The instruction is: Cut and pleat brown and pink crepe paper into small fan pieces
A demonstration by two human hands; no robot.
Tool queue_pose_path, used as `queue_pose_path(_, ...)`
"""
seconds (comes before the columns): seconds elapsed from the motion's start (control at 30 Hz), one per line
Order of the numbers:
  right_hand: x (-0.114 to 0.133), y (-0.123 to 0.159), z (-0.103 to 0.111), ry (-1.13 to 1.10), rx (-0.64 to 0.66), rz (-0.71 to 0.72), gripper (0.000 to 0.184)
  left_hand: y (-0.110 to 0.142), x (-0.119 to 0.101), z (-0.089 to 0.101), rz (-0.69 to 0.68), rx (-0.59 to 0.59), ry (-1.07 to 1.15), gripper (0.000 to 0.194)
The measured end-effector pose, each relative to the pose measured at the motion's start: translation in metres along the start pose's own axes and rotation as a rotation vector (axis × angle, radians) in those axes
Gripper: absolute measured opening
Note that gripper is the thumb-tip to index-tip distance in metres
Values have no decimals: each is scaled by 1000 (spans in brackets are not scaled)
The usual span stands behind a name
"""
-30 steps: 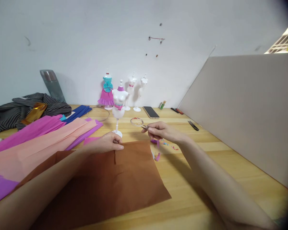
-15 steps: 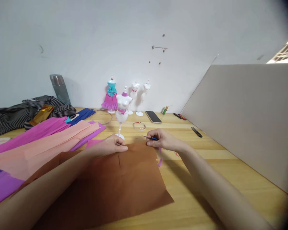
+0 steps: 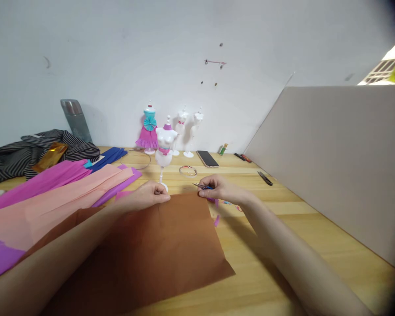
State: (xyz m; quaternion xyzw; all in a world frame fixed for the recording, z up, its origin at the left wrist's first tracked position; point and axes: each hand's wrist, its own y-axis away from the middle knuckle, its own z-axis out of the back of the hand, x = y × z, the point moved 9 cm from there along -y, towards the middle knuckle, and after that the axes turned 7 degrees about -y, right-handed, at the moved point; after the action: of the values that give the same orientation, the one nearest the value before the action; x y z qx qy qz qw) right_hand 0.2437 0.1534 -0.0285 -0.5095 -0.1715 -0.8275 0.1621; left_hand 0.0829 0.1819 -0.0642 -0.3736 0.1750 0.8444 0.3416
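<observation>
A brown crepe-paper-like sheet (image 3: 171,245) lies spread over the near part of the table, its far edge running between both hands. My left hand (image 3: 148,195) is closed, pinching that far edge between thumb and fingers. At the sheet's far right corner my right hand (image 3: 217,188) is closed around small scissors (image 3: 204,186) with blue handles, the tips pointing left. Its fingertips also touch the paper corner. Just beyond my left hand stands a white mini dress form (image 3: 166,138) with a purple collar and pink waistband.
Behind stand a dress form in a turquoise and pink outfit (image 3: 148,127) and two plainer ones. A phone (image 3: 207,159), a ring-shaped band (image 3: 188,170) and black snips (image 3: 265,178) lie farther back. Folded coloured sheets (image 3: 62,193), striped cloth (image 3: 13,151) and a bottle (image 3: 75,120) are left. A pale panel (image 3: 332,153) borders the right.
The crease in the brown sheet near my left hand has mostly flattened, and the far edge looks straighter. Both hands keep their grip. The whole view has shifted slightly.
</observation>
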Motion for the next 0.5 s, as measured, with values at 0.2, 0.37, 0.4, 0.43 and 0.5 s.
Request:
queue_pose_path(0.2,-4,-1,4,-65,-56,-35,30,2,-3,3,19,2,3,24)
queue_pose_path(0.37,-4,0,5,-71,-72,-44,31,4,-10,5,18,-13,-8,25)
queue_pose_path(0.4,-4,0,5,-71,-75,-45,32,4,-10,6,22,-13,-14,27)
queue_pose_path(0.43,-4,0,5,-71,-78,-47,32,5,-10,6,27,-7,-26,29)
queue_pose_path(0.5,-4,0,6,-70,-83,-52,32,6,-9,6,35,15,-49,35)
